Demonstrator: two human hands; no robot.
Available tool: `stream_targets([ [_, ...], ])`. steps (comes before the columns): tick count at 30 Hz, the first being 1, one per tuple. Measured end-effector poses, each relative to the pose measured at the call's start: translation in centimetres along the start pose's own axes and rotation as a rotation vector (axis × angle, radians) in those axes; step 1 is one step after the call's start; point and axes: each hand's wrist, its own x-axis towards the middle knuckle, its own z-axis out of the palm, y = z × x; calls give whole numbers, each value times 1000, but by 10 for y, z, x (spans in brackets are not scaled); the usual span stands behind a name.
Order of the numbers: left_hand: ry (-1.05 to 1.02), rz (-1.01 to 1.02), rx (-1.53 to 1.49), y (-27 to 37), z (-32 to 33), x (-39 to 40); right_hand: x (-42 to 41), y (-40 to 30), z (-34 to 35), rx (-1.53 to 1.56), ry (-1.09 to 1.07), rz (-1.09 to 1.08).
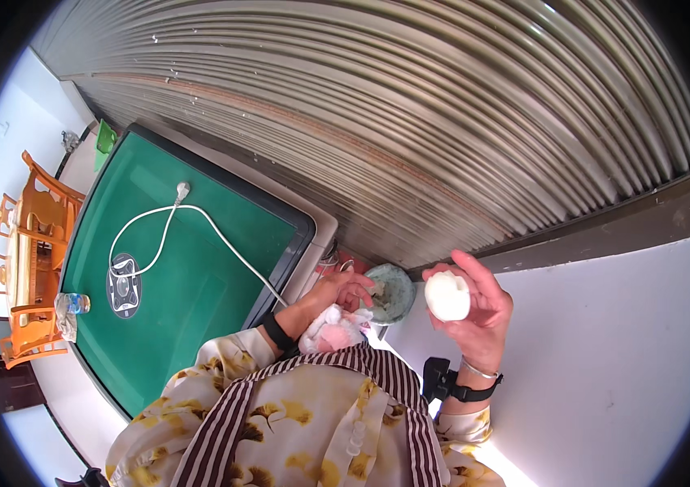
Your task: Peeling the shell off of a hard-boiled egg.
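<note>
My right hand (483, 307) is raised in front of a pale wall, holding a white rounded lump (447, 296) with an uneven, notched upper edge. The lump's material is unclear. Lower and to the left, my left hand (351, 291) hangs at the rim of a grey-green bucket (404, 292). Its fingers are bent and apart, with nothing visible between them. A small shiny metal piece (347, 266) shows at the back of this hand; what it belongs to is hidden. Light-coloured bits lie inside the bucket. Just below the left hand is a bunched pink-and-white fluffy cloth (335, 332).
A green-topped mahjong table (198, 268) fills the left, bearing a white power cord (217, 228) and a plastic bottle (80, 303). A ribbed metal shutter (351, 122) rises ahead, with a pale wall (600, 341) to the right. Wooden chairs (46, 213) stand at far left.
</note>
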Motion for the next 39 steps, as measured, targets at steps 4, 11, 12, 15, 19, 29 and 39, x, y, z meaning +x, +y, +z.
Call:
stream_targets([
  [4, 33, 145, -32, 16, 0, -21, 8, -12, 15, 185, 18, 136],
  [11, 128, 228, 72, 7, 21, -81, 19, -24, 59, 0, -107, 92],
  [12, 152, 256, 61, 8, 25, -87, 19, -27, 69, -27, -109, 93],
  [15, 296, 398, 216, 18, 42, -104, 13, -27, 75, -102, -208, 85],
  [19, 320, 698, 245, 55, 76, -117, 5, -23, 75, -345, -225, -105],
  [29, 281, 828, 161, 70, 152, -102, 4, -27, 47, -617, -28, -406],
  [39, 178, 683, 353, 98, 175, -71, 3, -31, 26, -954, 97, -564],
])
